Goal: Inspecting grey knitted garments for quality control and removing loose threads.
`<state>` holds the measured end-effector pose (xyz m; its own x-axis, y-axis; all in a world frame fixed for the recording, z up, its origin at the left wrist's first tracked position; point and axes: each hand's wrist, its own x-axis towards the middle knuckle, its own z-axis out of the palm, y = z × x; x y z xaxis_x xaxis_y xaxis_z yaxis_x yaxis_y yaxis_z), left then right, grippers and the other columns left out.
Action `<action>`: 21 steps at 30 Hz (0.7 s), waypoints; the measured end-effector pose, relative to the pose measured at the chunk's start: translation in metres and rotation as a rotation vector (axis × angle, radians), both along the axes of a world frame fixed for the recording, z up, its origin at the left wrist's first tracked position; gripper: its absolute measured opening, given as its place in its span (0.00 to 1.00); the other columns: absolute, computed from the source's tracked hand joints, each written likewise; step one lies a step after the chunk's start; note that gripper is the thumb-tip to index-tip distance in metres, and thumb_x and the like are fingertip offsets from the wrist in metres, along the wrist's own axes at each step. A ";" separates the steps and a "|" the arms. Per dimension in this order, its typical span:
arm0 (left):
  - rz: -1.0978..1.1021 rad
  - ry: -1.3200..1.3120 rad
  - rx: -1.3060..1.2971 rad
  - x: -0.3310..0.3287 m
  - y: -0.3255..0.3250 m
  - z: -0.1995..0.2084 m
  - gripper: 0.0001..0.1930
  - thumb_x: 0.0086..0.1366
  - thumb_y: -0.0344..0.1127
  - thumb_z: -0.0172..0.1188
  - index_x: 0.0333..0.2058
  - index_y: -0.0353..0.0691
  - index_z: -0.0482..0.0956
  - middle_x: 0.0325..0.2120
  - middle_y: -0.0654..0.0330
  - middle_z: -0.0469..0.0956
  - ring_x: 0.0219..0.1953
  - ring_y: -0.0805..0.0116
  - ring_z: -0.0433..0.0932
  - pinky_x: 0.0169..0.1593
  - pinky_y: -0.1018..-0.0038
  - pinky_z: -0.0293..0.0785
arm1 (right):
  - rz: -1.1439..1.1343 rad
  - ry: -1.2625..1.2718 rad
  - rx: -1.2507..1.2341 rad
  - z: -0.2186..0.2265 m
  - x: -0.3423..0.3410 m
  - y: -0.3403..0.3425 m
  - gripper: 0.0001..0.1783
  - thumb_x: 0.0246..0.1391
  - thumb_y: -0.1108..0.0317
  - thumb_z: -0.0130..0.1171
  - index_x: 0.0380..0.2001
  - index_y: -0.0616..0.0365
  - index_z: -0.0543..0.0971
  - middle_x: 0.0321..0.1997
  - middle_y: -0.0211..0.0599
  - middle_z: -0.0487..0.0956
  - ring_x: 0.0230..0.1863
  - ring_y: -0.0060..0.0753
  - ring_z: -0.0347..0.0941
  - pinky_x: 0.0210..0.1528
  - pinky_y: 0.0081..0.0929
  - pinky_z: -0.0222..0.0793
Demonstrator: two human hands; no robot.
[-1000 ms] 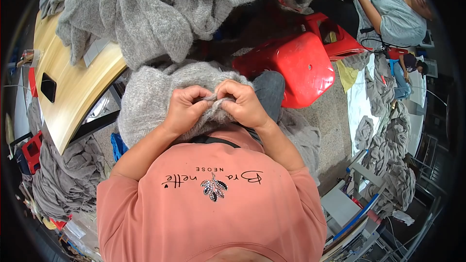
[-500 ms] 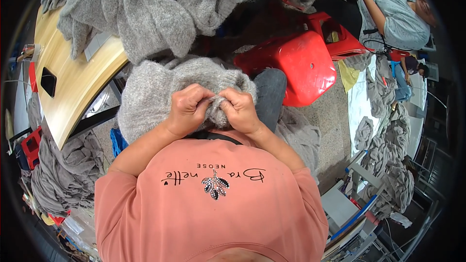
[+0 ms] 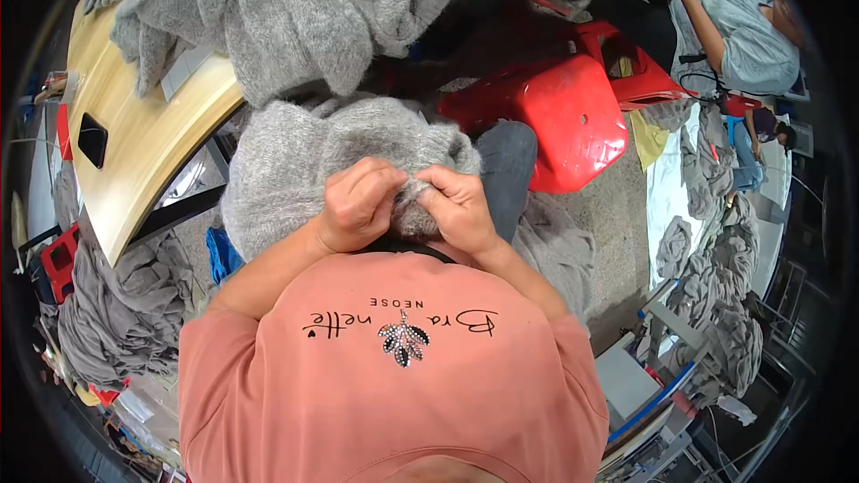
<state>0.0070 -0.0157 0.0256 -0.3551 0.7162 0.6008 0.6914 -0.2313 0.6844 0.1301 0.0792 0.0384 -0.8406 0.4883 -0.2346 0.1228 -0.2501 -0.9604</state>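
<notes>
A fuzzy grey knitted garment [image 3: 284, 156] lies bunched over my lap, its rounded folds rising in front of my hands. My left hand [image 3: 360, 206] is curled, thumb against forefinger, pinching a bit of the knit. Close beside it, my right hand [image 3: 461, 210] pinches the same knit with thumb and forefinger. A small gap separates the fingertips of the two hands, and the grey fabric runs down between them. Whether a thread or a seam edge is in the fingertips is too small to tell.
At left, a wooden tabletop [image 3: 148, 152] holds a black phone [image 3: 92, 140]. Grey knits [image 3: 295, 18] heap along the far side. A red stool [image 3: 573, 125] stands right of my knee. Another person [image 3: 752, 31] handles knits at the far right. More grey garments [image 3: 125, 309] lie at left.
My hands have stayed at the same spot on the knit, with fingertips shifted slightly. My right thumb and forefinger look a little more parted. The whole view has shifted slightly.
</notes>
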 end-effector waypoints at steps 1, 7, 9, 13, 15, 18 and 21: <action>-0.005 0.003 0.017 0.000 0.000 0.001 0.08 0.43 0.16 0.55 0.25 0.33 0.72 0.19 0.55 0.72 0.18 0.63 0.72 0.20 0.76 0.67 | -0.001 -0.002 0.000 0.000 0.000 0.002 0.08 0.44 0.82 0.47 0.28 0.66 0.74 0.21 0.22 0.69 0.23 0.09 0.59 0.22 0.12 0.55; -0.015 0.138 -0.049 0.000 -0.005 -0.001 0.08 0.43 0.16 0.55 0.25 0.32 0.72 0.18 0.54 0.72 0.19 0.62 0.73 0.19 0.76 0.68 | -0.050 0.008 0.630 -0.017 -0.010 0.001 0.03 0.37 0.80 0.47 0.18 0.65 0.71 0.17 0.39 0.68 0.16 0.26 0.62 0.19 0.21 0.57; -0.005 0.154 -0.055 0.001 -0.004 -0.003 0.08 0.43 0.16 0.55 0.26 0.32 0.72 0.18 0.54 0.72 0.18 0.62 0.72 0.19 0.75 0.68 | -0.048 -0.008 0.655 -0.023 -0.015 0.002 0.04 0.36 0.81 0.48 0.20 0.64 0.71 0.18 0.42 0.68 0.16 0.34 0.64 0.20 0.25 0.59; 0.090 0.093 -0.073 0.000 -0.001 0.000 0.08 0.44 0.16 0.54 0.26 0.32 0.72 0.19 0.53 0.72 0.19 0.60 0.73 0.21 0.74 0.69 | -0.123 0.032 1.043 -0.026 -0.030 0.001 0.06 0.36 0.81 0.49 0.23 0.62 0.71 0.19 0.42 0.69 0.18 0.39 0.66 0.22 0.28 0.62; 0.148 -0.026 -0.166 0.003 0.001 0.006 0.08 0.45 0.19 0.55 0.27 0.34 0.71 0.19 0.55 0.71 0.18 0.60 0.72 0.21 0.73 0.69 | -0.234 0.089 0.959 -0.027 -0.026 0.004 0.09 0.35 0.81 0.50 0.25 0.61 0.72 0.21 0.43 0.70 0.20 0.43 0.68 0.23 0.30 0.64; 0.089 -0.108 -0.396 -0.009 -0.011 0.023 0.04 0.46 0.23 0.57 0.23 0.34 0.73 0.18 0.54 0.72 0.19 0.57 0.72 0.23 0.70 0.68 | -0.251 0.005 0.944 -0.023 -0.001 0.022 0.10 0.34 0.80 0.51 0.27 0.63 0.72 0.24 0.44 0.71 0.24 0.44 0.69 0.26 0.30 0.65; 0.055 -0.220 -0.584 -0.026 -0.023 0.032 0.02 0.46 0.26 0.58 0.21 0.35 0.74 0.16 0.54 0.72 0.19 0.58 0.73 0.23 0.70 0.67 | -0.048 -0.095 0.884 -0.027 0.012 0.033 0.12 0.34 0.78 0.54 0.29 0.64 0.72 0.29 0.45 0.72 0.30 0.43 0.71 0.32 0.30 0.66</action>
<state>-0.0190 -0.0391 0.0577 -0.4717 0.8814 0.0241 0.5198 0.2559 0.8150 0.1425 0.1117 0.0118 -0.8108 0.5581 0.1767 0.2204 0.5706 -0.7911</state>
